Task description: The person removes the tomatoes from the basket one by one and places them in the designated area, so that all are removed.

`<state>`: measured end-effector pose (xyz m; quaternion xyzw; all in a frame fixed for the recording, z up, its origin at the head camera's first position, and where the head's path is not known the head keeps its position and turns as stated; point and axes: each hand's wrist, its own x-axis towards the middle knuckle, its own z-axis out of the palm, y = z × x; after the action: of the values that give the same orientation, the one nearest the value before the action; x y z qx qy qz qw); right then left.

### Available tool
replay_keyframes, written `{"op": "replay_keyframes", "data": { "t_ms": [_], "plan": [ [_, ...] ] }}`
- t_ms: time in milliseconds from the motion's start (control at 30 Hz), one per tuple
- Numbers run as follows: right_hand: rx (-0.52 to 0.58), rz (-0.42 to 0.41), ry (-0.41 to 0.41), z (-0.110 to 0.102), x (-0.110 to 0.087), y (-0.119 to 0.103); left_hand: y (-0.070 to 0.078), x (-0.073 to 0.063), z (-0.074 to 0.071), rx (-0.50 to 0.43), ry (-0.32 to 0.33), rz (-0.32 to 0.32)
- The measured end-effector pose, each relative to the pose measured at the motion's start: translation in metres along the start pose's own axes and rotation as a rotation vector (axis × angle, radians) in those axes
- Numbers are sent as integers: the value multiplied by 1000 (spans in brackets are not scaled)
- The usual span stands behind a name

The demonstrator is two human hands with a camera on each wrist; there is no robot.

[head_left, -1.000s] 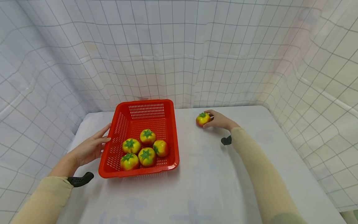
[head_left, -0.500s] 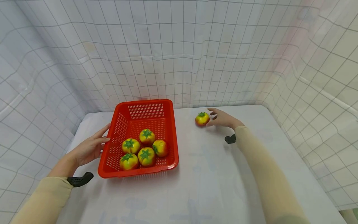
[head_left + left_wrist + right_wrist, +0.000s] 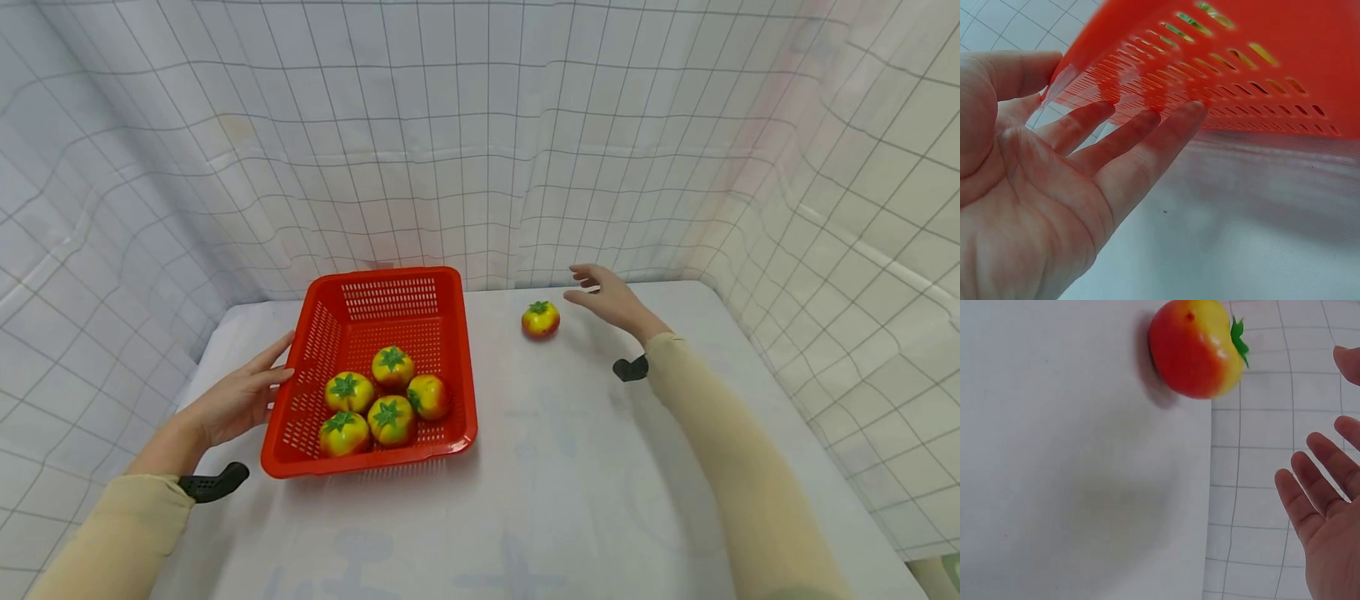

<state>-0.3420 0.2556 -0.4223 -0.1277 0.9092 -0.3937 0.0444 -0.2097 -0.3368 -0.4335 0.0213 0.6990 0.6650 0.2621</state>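
Note:
My left hand (image 3: 236,404) touches the left side of a red plastic basket (image 3: 461,367). In the left wrist view, the extended fingers (image 3: 1141,150) rest against its slotted outer wall, and the thumb lies by the rim. Inside, toward the near end, sit several red-and-yellow tomatoes with green star-shaped tops, among them a tomato (image 3: 393,421). One more tomato (image 3: 540,320) stands upright on the table, right of the basket. My right hand (image 3: 611,300) hovers to the right of it, apart from it and holding nothing. Its fingers are spread and relaxed in the right wrist view.
A white cloth covers the table (image 3: 540,500). Grid-patterned white curtains (image 3: 465,150) hang at the back and on both sides, close to the table's edges. Black devices are strapped at both wrists.
The right hand has let go of the lone tomato and drawn away up and to the right. That tomato stays on the table. The left hand and basket hold their place.

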Motion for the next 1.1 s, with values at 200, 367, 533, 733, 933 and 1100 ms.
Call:
{"op": "replay_keyframes", "data": {
  "t_ms": [200,367,533,733,933,1100],
  "plan": [
    [-14,-105,-4,6,-2,-27,0,0,0,-10,-3,4],
    [1,-173,-52,13,-5,-49,-1,0,0,-25,4,0],
    [20,-222,-109,22,-7,-67,-1,0,0,-29,5,0],
    [37,-285,-211,38,-10,-89,-1,0,-1,-44,-2,3],
    [-12,-333,-311,57,-15,-120,0,-1,-2,-54,-16,10],
    [-78,-377,-418,75,-18,-143,1,-2,-1,-54,-16,10]
  ]
}}
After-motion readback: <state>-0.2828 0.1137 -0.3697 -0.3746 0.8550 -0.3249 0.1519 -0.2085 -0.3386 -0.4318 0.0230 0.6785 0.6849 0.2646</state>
